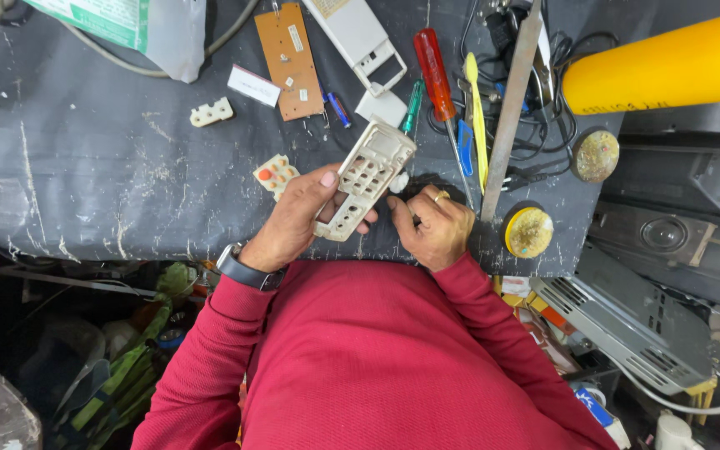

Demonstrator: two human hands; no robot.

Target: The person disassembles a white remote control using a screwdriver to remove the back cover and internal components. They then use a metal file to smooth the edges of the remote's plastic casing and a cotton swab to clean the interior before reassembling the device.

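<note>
My left hand (297,215) grips a beige remote-control front shell (367,177) full of empty button holes, holding it tilted above the dark worktable (110,175). My right hand (431,227), with a ring on one finger, rests beside the shell's lower end, fingers curled near a small white piece (399,181); whether it pinches something I cannot tell. A rubber keypad (276,174) with coloured buttons lies just left of my left hand. A brown circuit board (289,60) and a white rear shell (359,40) lie further back.
A red-handled screwdriver (437,79), a green one (412,106), a yellow pry tool (477,117) and a metal bar (512,104) lie right of the shell. A yellow cylinder (668,67), two round tins (529,232), tangled cables and a grey device (627,321) crowd the right.
</note>
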